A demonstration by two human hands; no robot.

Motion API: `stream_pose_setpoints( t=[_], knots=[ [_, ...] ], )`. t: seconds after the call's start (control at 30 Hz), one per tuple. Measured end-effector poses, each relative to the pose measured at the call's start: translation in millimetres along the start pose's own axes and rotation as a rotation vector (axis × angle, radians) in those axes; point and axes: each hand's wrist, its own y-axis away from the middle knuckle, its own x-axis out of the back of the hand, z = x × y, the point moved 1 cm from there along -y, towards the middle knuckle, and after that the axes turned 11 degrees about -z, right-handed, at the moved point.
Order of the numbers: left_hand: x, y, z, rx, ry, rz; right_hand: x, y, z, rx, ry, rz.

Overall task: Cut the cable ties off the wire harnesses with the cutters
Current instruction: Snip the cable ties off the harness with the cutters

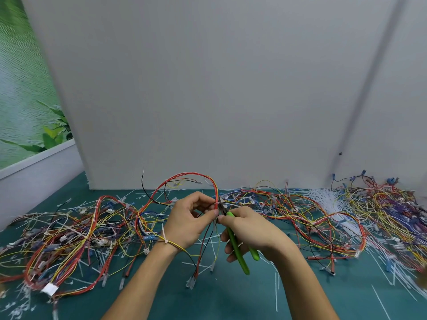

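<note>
Both hands are up over the middle of the green mat (pixel 231 301). The left hand (pixel 187 218) has its fingers curled in and pinches the harness (pixel 215 188), a red and yellow bundle that arches up and back toward the white board (pixel 208 88) before it drops to the mat on the left. The right hand (pixel 251 232) grips the cutters (pixel 241 262) by the green handles, which stick out below the palm toward the near edge. The cutter head sits right against the wires, just beside the left thumb. I think there's a cable tie (pixel 218 202) at the tip, but it's too small and blurry to be sure.

A yellow wire with a white tie on it lies across the left wrist.

Room-wise it's tight. The left pile (pixel 69 239) of tangled harnesses spreads from the left edge almost up to the left forearm. The right pile (pixel 392 215) runs along the board's bottom edge and out to the right edge, with a sheaf of white ties (pixel 323 199) lying in it. Cut scraps (pixel 276 294) litter the mat around both forearms. The barest stretch of mat is the near strip between and below the arms.
</note>
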Motion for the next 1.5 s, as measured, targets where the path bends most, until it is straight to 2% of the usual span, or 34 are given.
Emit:
stream_pose_setpoints(
  t=[0.3,0.73,1.5],
  knots=[
    [-2.5,0.3,2.1,0.001,-0.023,-0.007,-1.3,-1.0,1.3,0.018,0.064,0.058],
    [-0.7,-1.1,0.9,0.034,0.031,0.029,1.0,-1.1,3.1,-0.006,0.093,0.003],
    [0.9,-1.4,-1.3,0.048,0.043,0.017,-3.4,-4.4,3.0,0.014,0.093,0.034]
  ],
)
